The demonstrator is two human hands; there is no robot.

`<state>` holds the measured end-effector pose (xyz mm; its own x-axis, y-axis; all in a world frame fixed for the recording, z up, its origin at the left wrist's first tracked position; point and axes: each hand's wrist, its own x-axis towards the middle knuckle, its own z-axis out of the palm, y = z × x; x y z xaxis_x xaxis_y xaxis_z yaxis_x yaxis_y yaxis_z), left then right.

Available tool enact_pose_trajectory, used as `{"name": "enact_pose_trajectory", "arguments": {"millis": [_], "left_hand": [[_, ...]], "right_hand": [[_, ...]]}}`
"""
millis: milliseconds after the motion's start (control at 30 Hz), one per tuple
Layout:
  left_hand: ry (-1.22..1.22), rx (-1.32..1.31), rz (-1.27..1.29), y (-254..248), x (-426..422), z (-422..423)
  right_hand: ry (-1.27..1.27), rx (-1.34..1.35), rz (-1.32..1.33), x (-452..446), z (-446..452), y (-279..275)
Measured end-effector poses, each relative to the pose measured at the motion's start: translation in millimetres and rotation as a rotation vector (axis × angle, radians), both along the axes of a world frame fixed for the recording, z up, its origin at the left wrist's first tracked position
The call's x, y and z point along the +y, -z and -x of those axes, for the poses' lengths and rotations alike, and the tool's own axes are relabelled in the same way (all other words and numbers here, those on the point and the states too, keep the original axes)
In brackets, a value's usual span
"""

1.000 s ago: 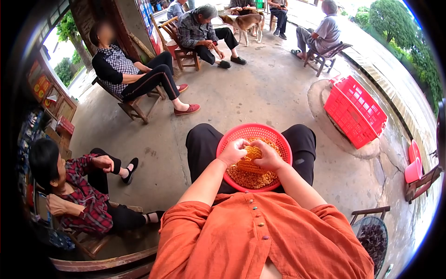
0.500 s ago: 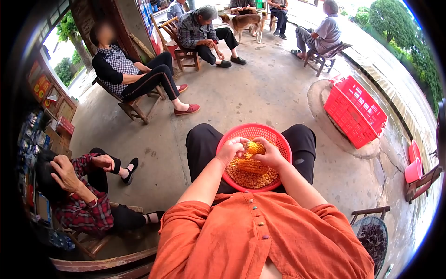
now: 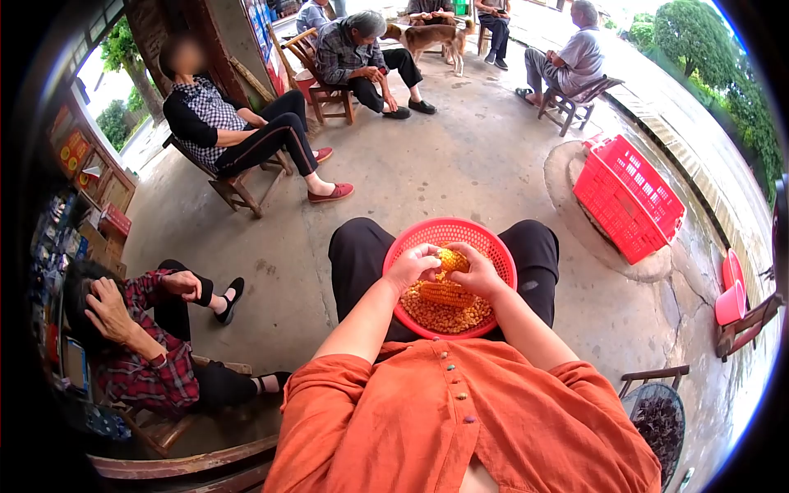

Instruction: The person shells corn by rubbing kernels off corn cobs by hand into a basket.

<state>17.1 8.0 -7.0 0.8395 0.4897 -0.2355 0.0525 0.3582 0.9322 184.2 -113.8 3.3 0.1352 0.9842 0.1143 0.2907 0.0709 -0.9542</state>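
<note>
A red perforated basket (image 3: 504, 255) rests on my lap between my knees. Loose corn kernels (image 3: 444, 319) cover its bottom. Above them, my left hand (image 3: 413, 266) and my right hand (image 3: 479, 274) are both closed around one yellow ear of corn (image 3: 451, 262), the left on its near-left side and the right on its right. Part of that ear is hidden by my fingers. A second corn cob (image 3: 446, 293) lies on the kernels just below my hands.
A red plastic crate (image 3: 629, 197) stands on the concrete floor at right, with a pink bucket (image 3: 730, 304) farther right. Several people sit on chairs around; one in a plaid shirt (image 3: 156, 361) is close at left. A brown-and-white dog (image 3: 431, 39) stands at the back.
My fingers have shifted slightly on the ear of corn, the left ones moving a little. A seated person at the back has leaned and reached a hand down toward a shoe.
</note>
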Motion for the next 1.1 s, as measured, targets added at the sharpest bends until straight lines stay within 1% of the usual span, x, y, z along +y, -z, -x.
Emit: {"name": "enact_pose_trajectory", "arguments": {"millis": [133,267,300,367,467,533,667,733,1000,1100], "left_hand": [[-0.035,-0.026,-0.039,-1,-1,0],[-0.053,-0.064,-0.044,0,0,-1],[-0.052,-0.064,-0.044,0,1,0],[-0.05,-0.076,0.028,-1,1,0],[-0.033,-0.082,0.074,-5,0,1],[-0.02,-0.084,0.08,-10,-1,2],[-0.011,-0.076,0.089,-14,-2,2],[-0.009,-0.075,0.095,-15,-2,3],[-0.01,-0.056,0.089,-11,-2,1],[-0.012,-0.019,0.018,-9,-2,1]], "right_hand": [[0.02,0.03,0.054,-2,3,-10],[0.017,0.042,0.067,4,-3,5],[0.005,0.037,0.037,4,-4,6],[-0.006,0.031,0.007,4,-4,8],[0.025,-0.028,-0.068,4,-2,8],[0.045,-0.121,-0.117,3,-1,6],[0.049,-0.13,-0.153,2,1,4],[0.044,-0.21,-0.203,3,0,4],[0.021,-0.234,-0.213,1,3,-6],[0.01,-0.287,-0.201,0,3,-9]]}}
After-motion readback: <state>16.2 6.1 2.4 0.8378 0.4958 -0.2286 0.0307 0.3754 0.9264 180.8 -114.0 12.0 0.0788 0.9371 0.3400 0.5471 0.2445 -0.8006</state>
